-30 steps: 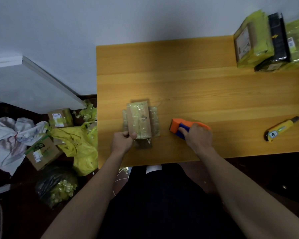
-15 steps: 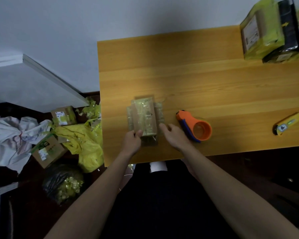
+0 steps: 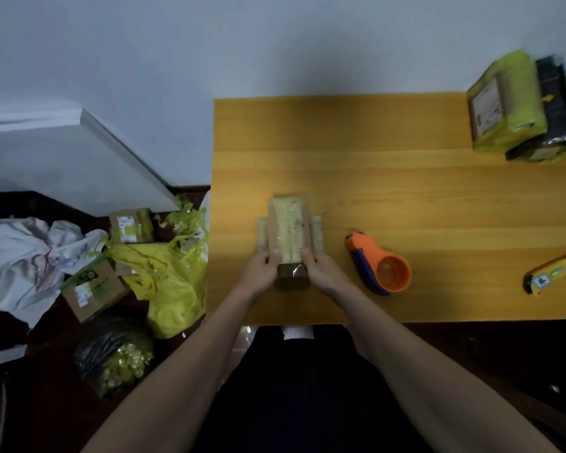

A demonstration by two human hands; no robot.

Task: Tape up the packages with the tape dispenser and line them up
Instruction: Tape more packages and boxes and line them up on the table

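A small brown cardboard package [image 3: 290, 228] wrapped in clear tape stands on the wooden table [image 3: 406, 197] near its front left. My left hand [image 3: 258, 273] grips its near left side, thumb on top. My right hand [image 3: 322, 271] grips its near right side the same way. The orange and blue tape dispenser [image 3: 379, 264] lies on the table just right of my right hand, untouched. Taped packages in yellow-green and black wrap [image 3: 526, 106] stand in a row at the table's far right corner.
A yellow utility knife [image 3: 554, 277] lies near the table's right front edge. On the floor to the left are cardboard boxes [image 3: 94, 289], yellow plastic bags [image 3: 167, 282], a white cloth [image 3: 23, 259] and a black bag [image 3: 111, 354]. A white wall stands behind the table.
My right hand let go of the tape dispenser, left it lying on the table, and moved left onto the package. Both hands now hold the package's near end.
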